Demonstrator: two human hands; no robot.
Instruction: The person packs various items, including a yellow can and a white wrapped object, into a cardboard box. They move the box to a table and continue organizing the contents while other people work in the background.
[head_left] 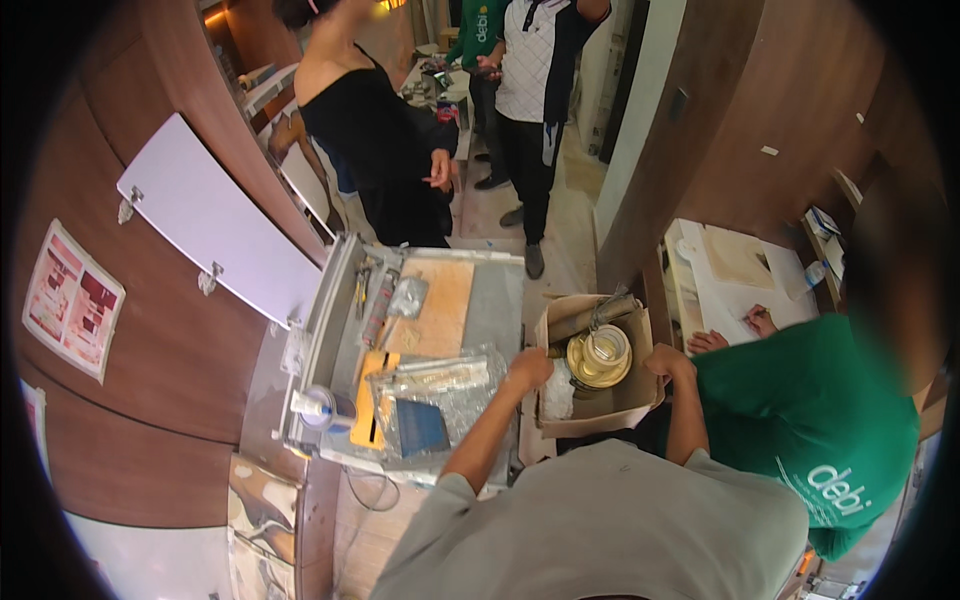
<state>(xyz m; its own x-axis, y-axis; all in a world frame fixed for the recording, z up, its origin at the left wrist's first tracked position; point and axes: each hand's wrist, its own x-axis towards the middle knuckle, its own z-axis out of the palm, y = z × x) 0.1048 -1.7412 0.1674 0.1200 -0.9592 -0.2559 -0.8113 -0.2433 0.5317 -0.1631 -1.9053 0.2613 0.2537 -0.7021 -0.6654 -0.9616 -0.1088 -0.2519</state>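
Observation:
An open cardboard box is in front of me, beside the worktable. My left hand is closed on its left rim, and my right hand is closed on the right rim. Inside lies a stack of round, yellowish, shiny rolls that look like tape. Behind them is a brownish tube-like roll. A crumpled whitish piece fills the near left corner. The box's bottom is hidden by its contents.
On the worktable at left lie a wooden board, a yellow tool, plastic-wrapped items and a white can. A person in green writes at a white desk close on my right. Other people stand ahead.

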